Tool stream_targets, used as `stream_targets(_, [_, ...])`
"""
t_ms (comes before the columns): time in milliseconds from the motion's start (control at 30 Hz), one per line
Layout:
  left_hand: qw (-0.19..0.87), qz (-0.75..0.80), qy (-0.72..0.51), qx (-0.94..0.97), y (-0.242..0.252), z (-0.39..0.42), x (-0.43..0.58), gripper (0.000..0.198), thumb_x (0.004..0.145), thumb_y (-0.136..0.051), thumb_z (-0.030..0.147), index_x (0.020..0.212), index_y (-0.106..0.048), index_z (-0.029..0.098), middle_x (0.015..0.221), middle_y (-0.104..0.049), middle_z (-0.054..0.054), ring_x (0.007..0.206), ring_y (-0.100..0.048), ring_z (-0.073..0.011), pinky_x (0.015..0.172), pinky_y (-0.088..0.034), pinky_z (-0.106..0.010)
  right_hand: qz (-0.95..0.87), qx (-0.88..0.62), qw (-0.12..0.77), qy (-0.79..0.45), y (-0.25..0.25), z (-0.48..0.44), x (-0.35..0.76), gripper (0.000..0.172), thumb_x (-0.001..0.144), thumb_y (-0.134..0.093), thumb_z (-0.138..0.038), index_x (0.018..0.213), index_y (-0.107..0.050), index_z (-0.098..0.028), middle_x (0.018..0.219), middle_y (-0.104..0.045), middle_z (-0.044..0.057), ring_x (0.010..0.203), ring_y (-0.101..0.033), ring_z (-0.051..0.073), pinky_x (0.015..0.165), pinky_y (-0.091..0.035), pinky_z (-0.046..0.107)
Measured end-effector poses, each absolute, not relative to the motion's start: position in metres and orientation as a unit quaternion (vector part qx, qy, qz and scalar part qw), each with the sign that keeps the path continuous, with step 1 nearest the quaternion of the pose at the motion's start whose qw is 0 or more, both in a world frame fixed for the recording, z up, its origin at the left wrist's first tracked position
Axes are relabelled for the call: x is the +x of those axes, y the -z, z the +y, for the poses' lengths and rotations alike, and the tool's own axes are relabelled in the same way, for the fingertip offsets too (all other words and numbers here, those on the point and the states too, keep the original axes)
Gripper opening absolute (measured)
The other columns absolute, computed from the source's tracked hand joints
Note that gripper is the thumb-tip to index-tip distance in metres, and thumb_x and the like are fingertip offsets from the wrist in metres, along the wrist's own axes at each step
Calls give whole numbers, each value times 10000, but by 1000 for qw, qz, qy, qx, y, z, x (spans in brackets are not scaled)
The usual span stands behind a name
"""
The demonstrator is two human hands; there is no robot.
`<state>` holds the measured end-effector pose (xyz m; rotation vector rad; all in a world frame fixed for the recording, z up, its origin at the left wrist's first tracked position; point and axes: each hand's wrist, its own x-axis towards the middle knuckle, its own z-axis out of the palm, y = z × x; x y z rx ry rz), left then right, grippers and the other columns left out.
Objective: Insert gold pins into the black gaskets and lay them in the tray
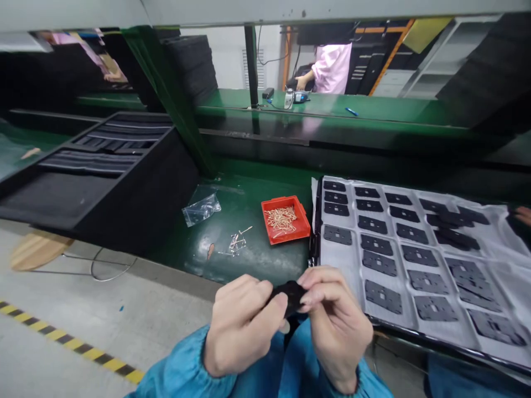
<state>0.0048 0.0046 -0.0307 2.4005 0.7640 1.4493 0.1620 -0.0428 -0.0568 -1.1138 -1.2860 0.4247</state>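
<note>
Between my two hands, just off the bench's front edge, is a small black part [291,297], mostly covered by my fingers; its exact kind cannot be made out. My left hand [244,320] is closed around its left end, thumb on top. With its fingertips, my right hand [332,315] pinches the other end. Beyond them a red tray [274,235] holds many small brass-coloured pins [282,219]. Left of it, a loose heap of silvery pins [235,244] lies on the green bench [257,268].
On the right, a large tray [400,271] lined with white sheet carries rows of flat black plates [382,296]. A clear plastic bag [202,210] lies near a black partitioned box [136,188] at left. Across the bench, a person in pink [332,69] stands by another green counter [232,99].
</note>
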Motion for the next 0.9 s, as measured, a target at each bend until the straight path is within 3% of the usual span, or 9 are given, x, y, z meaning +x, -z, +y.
stream_targets(100, [139, 283, -490, 813, 18, -1, 0, 114, 936, -603, 69, 906, -617, 179, 631, -697, -28, 527, -646, -151, 507, -564, -267, -579, -438, 674, -137, 59, -45, 161, 154, 930, -655, -39, 925, -657, -194, 936, -634, 18, 920, -647, 159, 807, -569, 323])
stream_targets(200, [159, 304, -490, 802, 13, -9, -5, 62, 964, -591, 98, 972, -636, 140, 644, -712, -42, 533, -656, -150, 542, -598, -279, -613, -416, 669, -68, 57, -43, 164, 124, 936, -722, -145, 1041, -656, -155, 995, -661, 56, 941, -669, 193, 806, -589, 383])
stream_targets(333, [141, 326, -481, 802, 13, -16, -9, 79, 1002, -574, 140, 1029, -646, 125, 692, -730, -39, 560, -677, -143, 582, -617, -284, -673, -398, 623, 20, 46, -40, 168, 28, 970, -650, -111, 971, -663, -136, 987, -677, 70, 915, -688, 189, 727, -607, 368])
stream_targets(467, [118, 327, -485, 803, 19, -16, -7, 90, 983, -575, 121, 1000, -651, 166, 740, -750, -44, 605, -703, -171, 604, -624, -319, -696, -398, 594, 71, 38, -40, 166, 143, 931, -624, -48, 875, -663, -173, 913, -683, 38, 823, -689, 176, 625, -599, 346])
stream_targets(633, [212, 231, -475, 822, 35, -24, -10, 188, 973, -563, 105, 948, -704, 226, 748, -729, -41, 606, -671, -162, 600, -585, -293, -671, -394, 617, 118, 47, -45, 165, 227, 867, -619, 10, 750, -622, -184, 755, -611, 10, 668, -593, 150, 479, -459, 307])
stream_targets(733, [282, 271, -460, 797, 35, 3, -11, 199, 974, -583, 127, 966, -757, 224, 992, -750, -97, 842, -715, -188, 734, -600, -305, -666, -471, 576, 56, 57, -50, 174, 249, 866, -605, 37, 921, -695, -189, 867, -662, 37, 774, -647, 175, 602, -537, 339])
stream_targets(800, [293, 365, -430, 772, 30, 57, -2, 185, 962, -632, 181, 849, -773, 220, 1075, -726, -91, 1020, -690, -226, 879, -582, -357, -629, -551, 549, 7, 63, -54, 183, 279, 910, -605, -7, 1076, -706, -207, 995, -692, 61, 911, -680, 188, 763, -583, 349])
stream_targets(900, [273, 539, -324, 728, 26, 175, 34, 231, 982, -600, 209, 849, -763, 113, 898, -724, -87, 922, -683, -233, 878, -547, -359, -592, -610, 525, -38, 70, -61, 188, 180, 955, -625, -99, 1067, -710, -212, 1035, -703, 68, 973, -690, 179, 856, -575, 300])
